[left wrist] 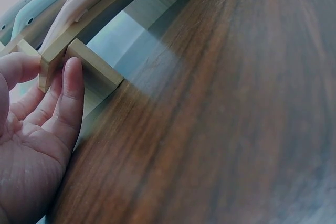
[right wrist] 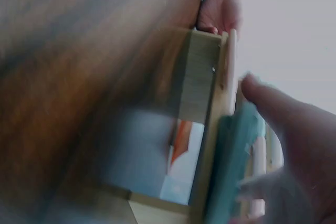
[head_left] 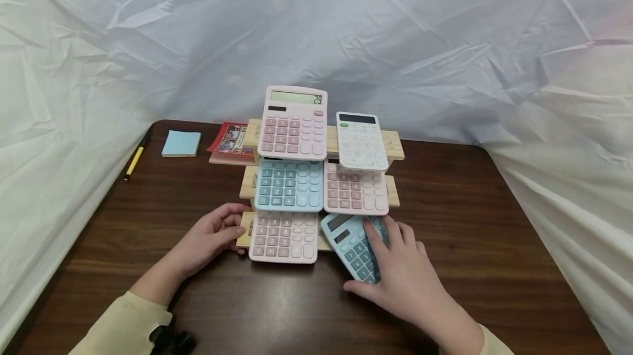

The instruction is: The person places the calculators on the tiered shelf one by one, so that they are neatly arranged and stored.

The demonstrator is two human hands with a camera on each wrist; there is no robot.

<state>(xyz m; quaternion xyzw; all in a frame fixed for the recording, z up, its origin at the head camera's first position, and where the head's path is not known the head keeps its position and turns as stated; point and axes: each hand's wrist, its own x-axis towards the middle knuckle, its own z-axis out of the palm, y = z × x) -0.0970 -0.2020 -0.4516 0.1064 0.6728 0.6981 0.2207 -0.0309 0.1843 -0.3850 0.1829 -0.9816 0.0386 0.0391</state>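
Note:
A three-tier wooden rack (head_left: 394, 145) holds several calculators. My left hand (head_left: 210, 240) grips the left end of its lowest tier; in the left wrist view, thumb and fingers (left wrist: 72, 85) pinch the wooden edge. At the lowest tier's right, my right hand (head_left: 407, 275) holds a teal calculator (head_left: 352, 250), turned askew, thumb at its lower edge and fingers over its right side. Beside it on that tier sits a pale pink calculator (head_left: 284, 237). The middle tier bears a blue calculator (head_left: 289, 184) and a pink one (head_left: 356, 190). The right wrist view is blurred.
On the top tier stand a pink calculator (head_left: 292, 129) showing 29 and a white calculator (head_left: 363, 143). Behind the rack's left lies a red booklet (head_left: 231, 138). Blue sticky notes (head_left: 181, 143) and a yellow marker (head_left: 133, 164) lie farther left. A white sheet (head_left: 445, 58) hangs behind the table.

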